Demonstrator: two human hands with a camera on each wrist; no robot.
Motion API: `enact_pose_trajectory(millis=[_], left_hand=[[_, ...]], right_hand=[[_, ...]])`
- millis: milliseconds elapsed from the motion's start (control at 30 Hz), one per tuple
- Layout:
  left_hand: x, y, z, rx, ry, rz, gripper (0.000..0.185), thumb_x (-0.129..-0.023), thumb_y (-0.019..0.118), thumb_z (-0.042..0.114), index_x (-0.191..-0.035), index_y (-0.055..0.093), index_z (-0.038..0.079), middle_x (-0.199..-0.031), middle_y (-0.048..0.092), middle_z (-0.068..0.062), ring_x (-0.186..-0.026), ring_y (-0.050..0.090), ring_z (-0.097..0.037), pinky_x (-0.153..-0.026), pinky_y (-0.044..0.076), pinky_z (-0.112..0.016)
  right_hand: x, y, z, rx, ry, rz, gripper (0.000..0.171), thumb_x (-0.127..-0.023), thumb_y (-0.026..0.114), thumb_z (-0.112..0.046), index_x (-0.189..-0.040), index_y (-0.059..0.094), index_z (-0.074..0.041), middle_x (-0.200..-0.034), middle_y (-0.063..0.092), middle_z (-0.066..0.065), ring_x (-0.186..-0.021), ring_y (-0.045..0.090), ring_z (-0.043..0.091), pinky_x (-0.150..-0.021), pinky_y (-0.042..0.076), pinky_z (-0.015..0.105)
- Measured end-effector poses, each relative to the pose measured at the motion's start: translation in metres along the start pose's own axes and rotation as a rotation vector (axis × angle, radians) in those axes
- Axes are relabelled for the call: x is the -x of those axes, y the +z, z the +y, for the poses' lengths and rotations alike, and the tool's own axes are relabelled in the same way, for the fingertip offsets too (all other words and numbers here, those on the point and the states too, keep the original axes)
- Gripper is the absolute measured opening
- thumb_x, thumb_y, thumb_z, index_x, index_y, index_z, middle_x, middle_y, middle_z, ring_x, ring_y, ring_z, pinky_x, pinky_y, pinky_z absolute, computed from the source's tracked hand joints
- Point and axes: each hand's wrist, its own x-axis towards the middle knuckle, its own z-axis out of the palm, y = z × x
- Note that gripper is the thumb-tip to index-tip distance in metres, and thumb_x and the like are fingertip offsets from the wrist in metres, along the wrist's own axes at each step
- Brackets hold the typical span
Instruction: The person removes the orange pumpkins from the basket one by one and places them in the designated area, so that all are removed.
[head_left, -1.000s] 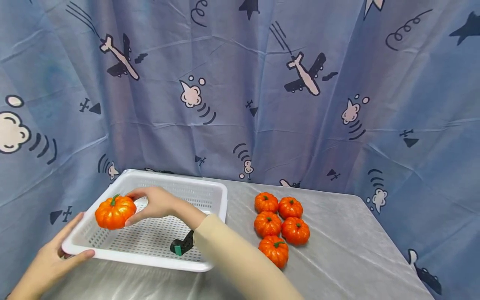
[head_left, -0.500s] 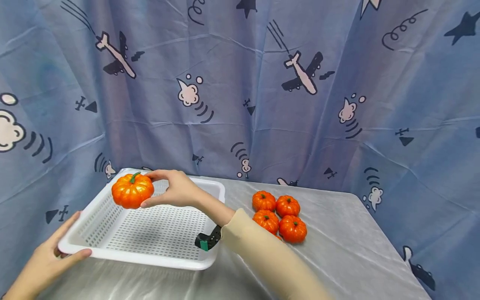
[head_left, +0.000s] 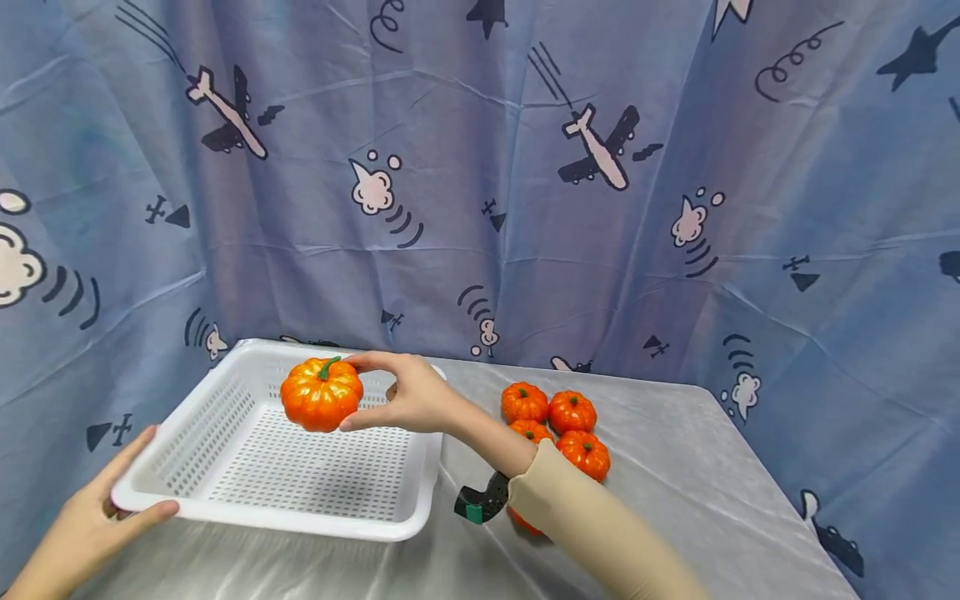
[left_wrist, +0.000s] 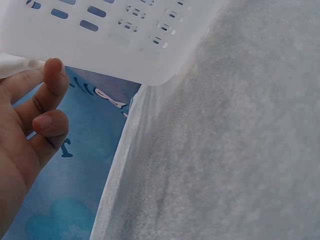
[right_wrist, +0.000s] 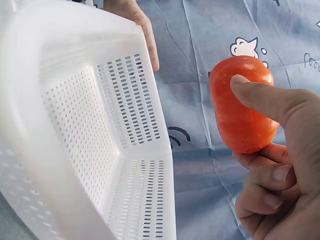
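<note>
Between thumb and fingers, my right hand (head_left: pixel 412 393) pinches a small orange pumpkin (head_left: pixel 321 396) with a green stem, held above a white perforated plastic basket (head_left: pixel 285 521). In the right wrist view the pumpkin (right_wrist: pixel 242 105) hangs clear of the basket wall (right_wrist: pixel 135 100). At the basket's near left corner, my left hand (head_left: pixel 101 508) grips the rim, thumb along the front. The left wrist view has the basket's underside (left_wrist: pixel 115 55) tilted up off the grey cloth, with the left hand's fingers (left_wrist: pixel 52 80) at its edge. No pumpkin shows inside the basket.
Several orange pumpkins (head_left: pixel 572 412) sit grouped on the grey-covered table (head_left: pixel 690 483), right of the basket, partly hidden by the right sleeve (head_left: pixel 592 517). A blue patterned curtain (head_left: pixel 450 183) hangs behind the table. A black wrist strap (head_left: pixel 483 498) is on the right arm.
My right hand has lifted the pumpkin from the basket's left side, then carried it right and slightly down again, still above the basket. The left hand keeps its grip on the rim.
</note>
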Motion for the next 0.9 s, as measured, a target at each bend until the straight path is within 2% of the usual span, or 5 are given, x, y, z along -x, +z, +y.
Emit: enact_pose_trajectory(millis=[433, 633, 700, 800, 900], left_hand=[[0.000, 0.000, -0.001, -0.021, -0.006, -0.002, 0.109, -0.088, 0.088, 0.014, -0.172, 0.020, 0.017, -0.120, 0.047, 0.039, -0.091, 0.051, 0.016, -0.065, 0.045, -0.013], [0.000, 0.001, 0.000, -0.032, -0.017, -0.006, 0.109, -0.088, 0.088, 0.015, -0.172, 0.017, 0.016, -0.129, 0.058, 0.008, -0.093, 0.050, 0.018, -0.066, 0.046, -0.012], [0.000, 0.000, 0.000, -0.028, -0.009, -0.002, 0.109, -0.088, 0.088, 0.015, -0.171, 0.018, 0.015, -0.126, 0.058, 0.017, -0.092, 0.050, 0.017, -0.065, 0.045, -0.012], [0.001, 0.000, 0.000, -0.018, 0.010, 0.008, 0.108, -0.087, 0.089, 0.013, -0.171, 0.021, 0.014, -0.118, 0.041, 0.045, -0.091, 0.051, 0.016, -0.065, 0.045, -0.013], [0.001, 0.001, 0.001, -0.022, 0.011, 0.010, 0.108, -0.086, 0.089, 0.014, -0.171, 0.022, 0.013, -0.115, 0.038, 0.049, -0.089, 0.052, 0.015, -0.064, 0.045, -0.013]], right_hand=[[0.051, -0.020, 0.016, -0.072, 0.083, 0.098, 0.071, -0.079, 0.095, -0.029, -0.144, 0.066, -0.021, -0.138, 0.067, 0.004, -0.049, 0.033, 0.010, -0.050, 0.034, 0.023], [0.084, -0.033, 0.029, -0.104, 0.179, 0.152, 0.073, -0.080, 0.094, -0.031, -0.146, 0.064, -0.022, -0.138, 0.065, 0.003, -0.045, 0.033, 0.011, -0.045, 0.033, 0.024], [0.095, -0.038, 0.034, -0.125, 0.211, 0.165, 0.073, -0.081, 0.095, -0.031, -0.146, 0.064, -0.023, -0.110, 0.071, 0.002, -0.043, 0.033, 0.012, -0.043, 0.034, 0.024], [0.114, -0.045, 0.043, -0.123, 0.265, 0.190, 0.075, -0.080, 0.095, -0.032, -0.147, 0.063, -0.022, -0.068, 0.053, -0.002, -0.043, 0.033, 0.013, -0.043, 0.034, 0.025], [0.134, -0.053, 0.054, -0.118, 0.324, 0.228, 0.077, -0.079, 0.096, -0.031, -0.148, 0.062, -0.019, -0.056, 0.033, -0.002, -0.045, 0.032, 0.012, -0.044, 0.033, 0.023]])
